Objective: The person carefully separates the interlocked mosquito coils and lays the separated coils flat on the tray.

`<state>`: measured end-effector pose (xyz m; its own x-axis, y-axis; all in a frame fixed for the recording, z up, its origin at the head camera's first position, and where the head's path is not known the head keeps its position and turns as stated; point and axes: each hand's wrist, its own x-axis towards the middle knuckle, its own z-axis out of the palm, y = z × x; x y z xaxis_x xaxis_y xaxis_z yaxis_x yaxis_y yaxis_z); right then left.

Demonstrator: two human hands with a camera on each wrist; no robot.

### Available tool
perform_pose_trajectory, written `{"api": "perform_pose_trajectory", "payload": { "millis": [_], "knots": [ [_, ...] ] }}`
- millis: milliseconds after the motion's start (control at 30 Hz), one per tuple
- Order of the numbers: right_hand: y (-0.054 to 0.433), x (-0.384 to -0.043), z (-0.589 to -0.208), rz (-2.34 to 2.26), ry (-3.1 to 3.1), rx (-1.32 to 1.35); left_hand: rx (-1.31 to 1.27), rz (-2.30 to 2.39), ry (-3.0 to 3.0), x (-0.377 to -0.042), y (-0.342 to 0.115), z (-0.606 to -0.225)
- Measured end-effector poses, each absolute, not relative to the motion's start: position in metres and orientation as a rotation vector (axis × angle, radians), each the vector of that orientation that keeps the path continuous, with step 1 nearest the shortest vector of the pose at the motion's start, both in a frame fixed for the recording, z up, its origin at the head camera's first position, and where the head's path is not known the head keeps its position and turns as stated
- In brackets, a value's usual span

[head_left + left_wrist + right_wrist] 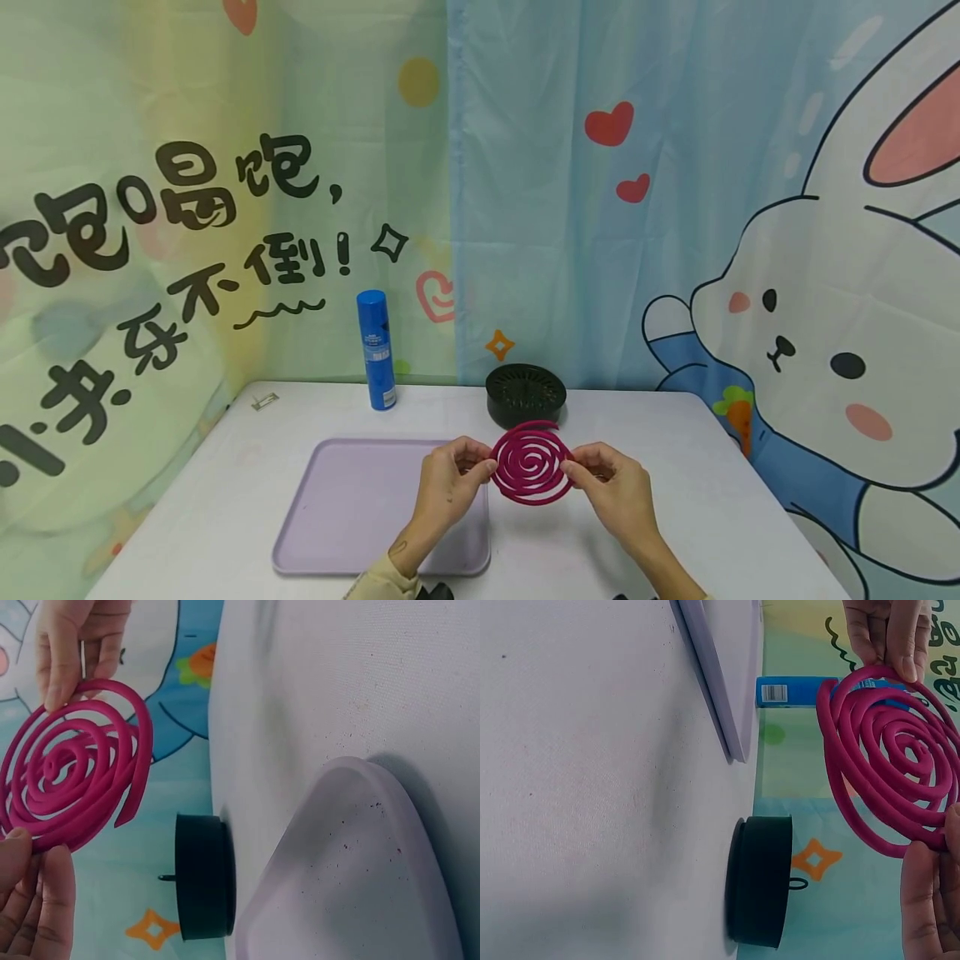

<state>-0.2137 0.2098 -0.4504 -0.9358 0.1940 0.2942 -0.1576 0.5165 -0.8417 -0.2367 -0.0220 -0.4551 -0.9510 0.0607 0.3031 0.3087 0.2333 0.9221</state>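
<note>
A magenta mosquito coil, apparently two spirals nested together, is held up over the table with its flat face toward the head camera. My left hand pinches its left rim between thumb and fingers. On the opposite rim, my right hand pinches it the same way. The left wrist view shows the coil side-on, with one loose tail end sticking out from the outer ring. Behind the coil stands a round, dark green tin with a slotted top; a small loop rises from it in the right wrist view.
A pale purple tray lies on the white table, partly under my left forearm. At the back left stands a blue spray can, with a small metal clip-like piece farther left. A printed curtain hangs behind the table.
</note>
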Motion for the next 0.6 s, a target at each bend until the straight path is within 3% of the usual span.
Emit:
{"api": "perform_pose_trajectory", "payload": {
  "millis": [600],
  "knots": [
    [0.2050,-0.2090,-0.4487,1.397,-2.366,0.031,-0.340,-1.771,-2.240,-0.2344,-0.0190,-0.4566]
  ]
}}
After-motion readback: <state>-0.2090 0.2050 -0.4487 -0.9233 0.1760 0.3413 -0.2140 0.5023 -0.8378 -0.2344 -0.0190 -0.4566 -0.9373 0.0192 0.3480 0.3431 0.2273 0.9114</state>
